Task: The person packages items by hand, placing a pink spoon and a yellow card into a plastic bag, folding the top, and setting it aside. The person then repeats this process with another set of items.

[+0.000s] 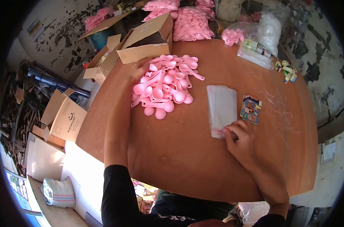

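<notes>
A heap of pink plastic spoons [160,85] lies on the brown table [172,151], left of its middle. My left hand [139,70] reaches to the far left edge of the heap; its fingers are mostly hidden behind the spoons. To the right lies a stack of clear plastic bags [221,108]. At the near end of this stack is my right hand [240,136], thumb and fingers pinched together at the bags' lower right corner. Just beyond that hand sits a small stack of printed colored cards [250,109].
An open cardboard box [145,53] stands behind the heap, with bags of pink spoons [192,24] farther back. Plastic packs [255,56] and small folded labels [286,72] lie at the back right. Another carton [62,117] is left of the table.
</notes>
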Action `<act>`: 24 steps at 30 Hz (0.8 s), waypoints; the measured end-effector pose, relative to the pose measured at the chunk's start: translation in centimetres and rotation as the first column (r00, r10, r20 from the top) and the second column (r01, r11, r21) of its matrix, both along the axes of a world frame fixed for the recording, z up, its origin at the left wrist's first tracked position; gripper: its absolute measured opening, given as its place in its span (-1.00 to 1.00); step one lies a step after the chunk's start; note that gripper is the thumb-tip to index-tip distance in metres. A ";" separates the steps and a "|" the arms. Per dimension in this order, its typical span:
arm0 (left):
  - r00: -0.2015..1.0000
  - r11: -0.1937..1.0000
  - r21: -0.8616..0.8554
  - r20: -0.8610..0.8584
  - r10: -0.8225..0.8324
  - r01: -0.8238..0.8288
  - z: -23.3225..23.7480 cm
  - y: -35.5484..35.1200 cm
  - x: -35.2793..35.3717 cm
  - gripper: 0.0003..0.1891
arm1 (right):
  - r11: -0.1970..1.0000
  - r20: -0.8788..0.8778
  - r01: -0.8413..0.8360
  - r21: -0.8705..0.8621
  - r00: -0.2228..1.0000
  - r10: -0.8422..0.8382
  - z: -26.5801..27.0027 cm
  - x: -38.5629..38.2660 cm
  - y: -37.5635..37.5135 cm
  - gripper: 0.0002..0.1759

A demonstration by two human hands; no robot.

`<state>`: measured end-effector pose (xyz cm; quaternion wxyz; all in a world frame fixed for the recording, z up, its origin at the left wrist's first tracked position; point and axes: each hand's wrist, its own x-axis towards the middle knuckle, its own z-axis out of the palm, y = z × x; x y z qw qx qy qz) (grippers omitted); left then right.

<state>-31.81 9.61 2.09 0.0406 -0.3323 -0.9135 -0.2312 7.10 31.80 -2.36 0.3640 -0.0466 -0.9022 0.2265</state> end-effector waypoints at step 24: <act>0.905 0.852 0.523 0.340 -0.254 0.042 -6.0 6.4 -0.7 -0.53 | 1.000 -0.051 -0.012 0.000 0.999 0.012 -0.3 0.4 0.2 -0.98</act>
